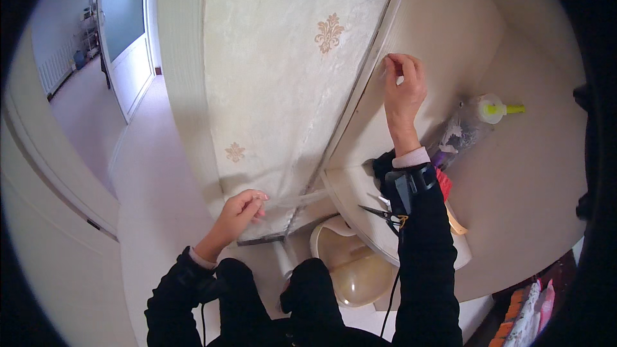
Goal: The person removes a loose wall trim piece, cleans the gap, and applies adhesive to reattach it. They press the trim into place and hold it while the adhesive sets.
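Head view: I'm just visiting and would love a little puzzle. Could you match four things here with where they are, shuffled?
1. Right hand
2. Basin
3. Left hand
4. Scissors

A. Lying on the shelf
B. Raised highest of the four
C. Partly hidden by the shelf
D. At the clear strip, fingers pinched

Pairs: 1-B, 2-C, 3-D, 4-A

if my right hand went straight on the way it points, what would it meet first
Probably the flat, pale-beige, smooth board beyond the right hand, though the depth between them is unclear.
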`<state>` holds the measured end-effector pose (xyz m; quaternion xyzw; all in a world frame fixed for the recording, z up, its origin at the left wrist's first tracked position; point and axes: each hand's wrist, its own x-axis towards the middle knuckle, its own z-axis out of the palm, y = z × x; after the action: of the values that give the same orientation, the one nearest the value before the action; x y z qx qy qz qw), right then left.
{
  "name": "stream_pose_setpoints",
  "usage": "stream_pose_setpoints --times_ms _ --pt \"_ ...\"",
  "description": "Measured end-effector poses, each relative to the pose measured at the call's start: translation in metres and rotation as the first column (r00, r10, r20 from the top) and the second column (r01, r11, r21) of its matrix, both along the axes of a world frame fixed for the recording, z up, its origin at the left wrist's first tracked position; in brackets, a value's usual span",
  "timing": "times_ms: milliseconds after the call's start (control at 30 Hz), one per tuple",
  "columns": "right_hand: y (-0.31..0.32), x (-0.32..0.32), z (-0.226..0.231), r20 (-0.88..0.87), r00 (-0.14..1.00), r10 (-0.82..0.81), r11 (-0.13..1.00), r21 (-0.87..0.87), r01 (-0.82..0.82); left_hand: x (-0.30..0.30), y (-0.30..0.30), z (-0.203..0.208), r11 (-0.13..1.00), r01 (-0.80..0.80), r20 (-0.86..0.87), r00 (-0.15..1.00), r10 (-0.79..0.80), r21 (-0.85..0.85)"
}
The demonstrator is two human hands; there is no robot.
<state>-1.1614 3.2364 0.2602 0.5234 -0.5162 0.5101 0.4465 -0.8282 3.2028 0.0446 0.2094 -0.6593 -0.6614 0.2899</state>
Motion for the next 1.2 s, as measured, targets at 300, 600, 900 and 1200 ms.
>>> stream_pose_setpoints --times_ms 300,600,900,1200 --pt "0.001 -0.001 0.015 -0.319 0.930 -0.183 0.979 0.026 0.202 -0.005 0.009 0.002 0.998 0.055 -0.017 0.998 -0.056 -0.038" --pt "0.002 0.002 0.010 0.217 0.962 0.165 0.982 0.060 -0.182 -0.003 0.020 0.001 0.998 0.055 -0.004 0.998 -0.055 0.008" --pt "0.007 0.009 0.027 0.421 0.866 0.271 0.948 0.038 -0.315 -0.009 0.026 -0.004 0.997 0.076 0.028 0.997 -0.076 0.013" --pt "0.022 0.000 0.017 0.272 0.785 0.556 0.828 -0.259 -0.497 -0.008 0.029 -0.011 0.998 0.060 0.039 0.997 -0.061 0.029"
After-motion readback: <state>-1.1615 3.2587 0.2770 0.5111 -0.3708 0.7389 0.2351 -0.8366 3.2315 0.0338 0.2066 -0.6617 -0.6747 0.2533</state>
